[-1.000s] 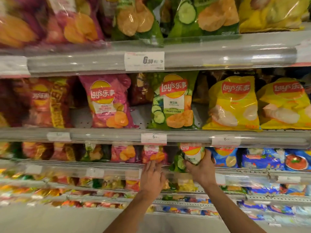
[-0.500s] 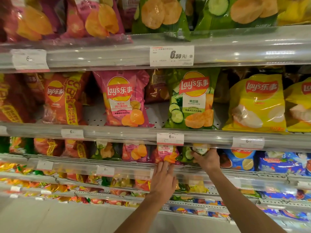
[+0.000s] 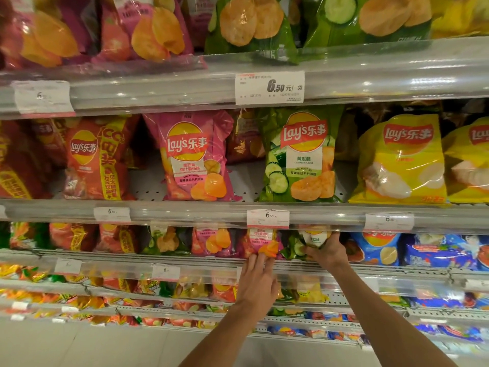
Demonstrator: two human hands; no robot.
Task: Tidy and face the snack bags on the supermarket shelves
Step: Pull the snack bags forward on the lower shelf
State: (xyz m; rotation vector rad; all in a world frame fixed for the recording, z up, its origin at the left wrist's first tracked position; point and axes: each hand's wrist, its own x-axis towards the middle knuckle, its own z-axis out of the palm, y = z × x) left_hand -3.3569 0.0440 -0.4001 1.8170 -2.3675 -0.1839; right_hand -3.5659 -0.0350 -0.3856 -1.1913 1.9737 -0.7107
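Both hands at third shelf, lower centre of frame. Right hand clamped on green chip bag under price tag. Left hand flat, fingers together, fingertips touching pink chip bag just left.

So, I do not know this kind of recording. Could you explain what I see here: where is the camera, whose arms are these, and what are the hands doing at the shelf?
The camera sits on a person's head and looks forward and down, so the two bare arms at the bottom are that person's own. In front are supermarket shelves full of crisp bags, with price tags on the rails. The left hand reaches up, and its fingers touch the bottom of a pink bag. The right hand grips a green bag from below, beside a blue bag. Both bags stand on the third shelf down, half hidden behind the rail above.
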